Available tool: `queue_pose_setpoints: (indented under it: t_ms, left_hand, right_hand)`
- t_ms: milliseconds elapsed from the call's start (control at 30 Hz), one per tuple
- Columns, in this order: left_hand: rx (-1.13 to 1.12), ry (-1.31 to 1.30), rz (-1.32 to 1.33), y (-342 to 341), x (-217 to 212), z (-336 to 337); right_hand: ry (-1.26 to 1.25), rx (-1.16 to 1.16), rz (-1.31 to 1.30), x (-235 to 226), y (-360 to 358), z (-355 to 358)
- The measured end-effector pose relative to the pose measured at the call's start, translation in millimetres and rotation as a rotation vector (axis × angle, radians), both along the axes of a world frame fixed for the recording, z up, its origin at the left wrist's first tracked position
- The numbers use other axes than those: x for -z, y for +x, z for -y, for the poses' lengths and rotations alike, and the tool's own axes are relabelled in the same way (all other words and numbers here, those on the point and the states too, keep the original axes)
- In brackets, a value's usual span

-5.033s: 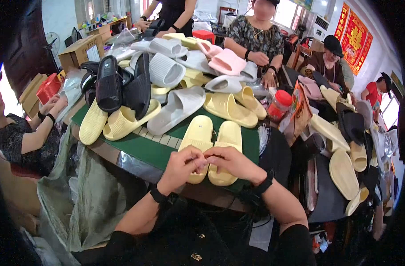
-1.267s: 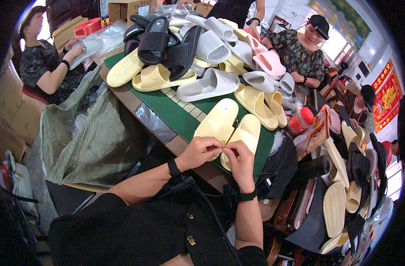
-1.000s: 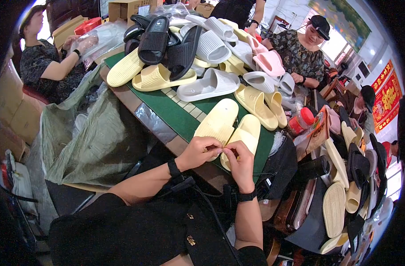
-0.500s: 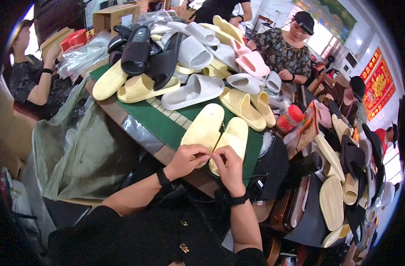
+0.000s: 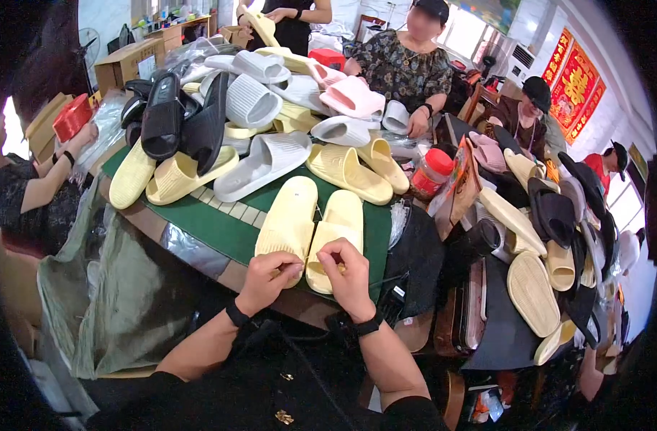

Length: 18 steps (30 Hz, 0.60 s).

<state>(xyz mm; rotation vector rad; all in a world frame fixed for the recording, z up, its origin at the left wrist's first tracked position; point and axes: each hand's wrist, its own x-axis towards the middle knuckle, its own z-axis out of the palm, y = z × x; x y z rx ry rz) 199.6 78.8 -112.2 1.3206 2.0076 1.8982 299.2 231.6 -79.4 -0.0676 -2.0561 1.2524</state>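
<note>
A pair of pale yellow slide slippers lies side by side on the green mat [image 5: 235,244], toes toward me: the left slipper [image 5: 289,212] and the right slipper [image 5: 343,215]. My left hand [image 5: 271,279] is closed in a pinch over the left slipper's near end. Over the right slipper's near end, my right hand [image 5: 347,279] also pinches, thumb against forefinger. A small gap separates the two hands. Whatever the fingertips hold is too fine to make out. Beyond the pair stand a grey slipper [image 5: 264,165] and a yellow slipper [image 5: 350,172].
A heap of black slippers [image 5: 162,118], grey and pink slippers [image 5: 354,97] covers the table's far side. A red-lidded jar [image 5: 433,172] stands at right, near more piled slippers [image 5: 533,294]. A green sack [image 5: 120,287] hangs at left. Co-workers sit and stand around.
My hands, nearly touching before, are now slightly apart, both still pinched. The view has shifted, so the table sits further left. A standing co-worker now shows holding a yellow slipper.
</note>
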Motion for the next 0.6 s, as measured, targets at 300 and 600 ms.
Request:
queue_pose_setpoints:
  t_ms: [300,600]
  left_hand:
    - [-0.001,0.0,-0.058,-2.2,1.7,-1.1]
    - [-0.025,-0.041,-0.085,-1.7,-0.5,-1.3]
  right_hand:
    - [0.142,-0.138,0.075,-1.8,-1.2,0.8]
    - [0.151,-0.102,0.021,0.1,-1.8,0.2]
